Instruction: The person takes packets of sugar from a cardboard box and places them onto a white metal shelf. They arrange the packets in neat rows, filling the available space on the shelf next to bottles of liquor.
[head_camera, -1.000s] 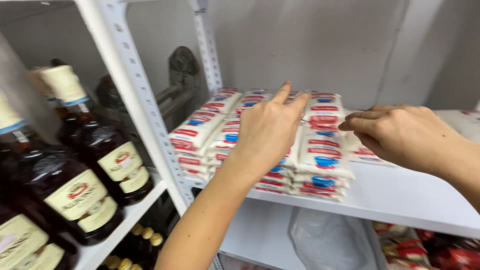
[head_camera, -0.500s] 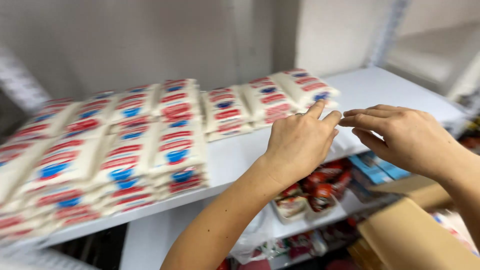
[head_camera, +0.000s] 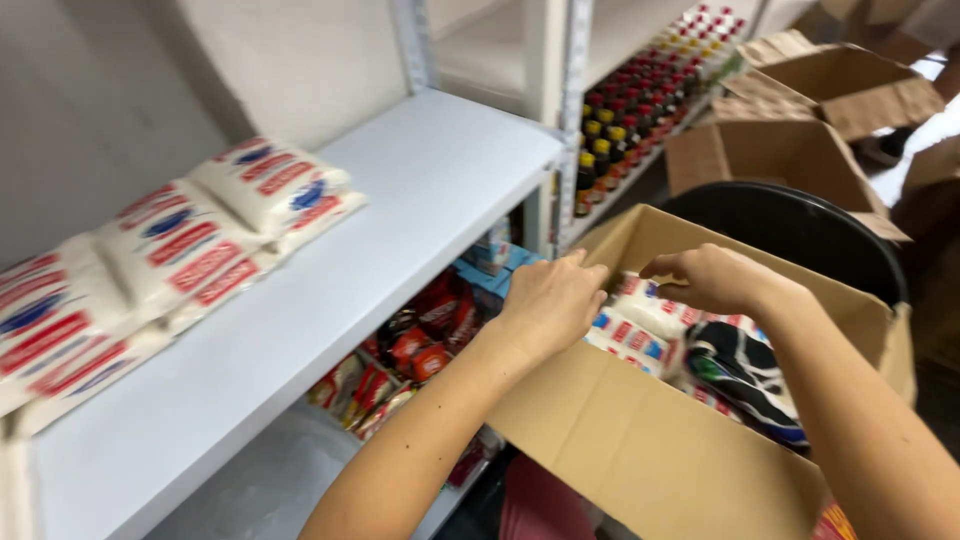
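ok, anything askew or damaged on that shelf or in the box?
Nothing damaged or spilled. The white packets on the shelf lie in overlapping stacks, a bit slanted but intact. Both hands, left and right, reach into the open box, where more packets lie loosely beside a dark patterned bag.

The right half of the white shelf (head_camera: 420, 190) lay bare, open to a reach from the front. Stacked packets (head_camera: 170, 250) took up its left half. Both hands (head_camera: 550, 300) hung over the open box (head_camera: 640, 440), whose packets (head_camera: 640, 325) and dark bag (head_camera: 745, 375) filled it. An upright post (head_camera: 575, 120) closed the shelf's right end.
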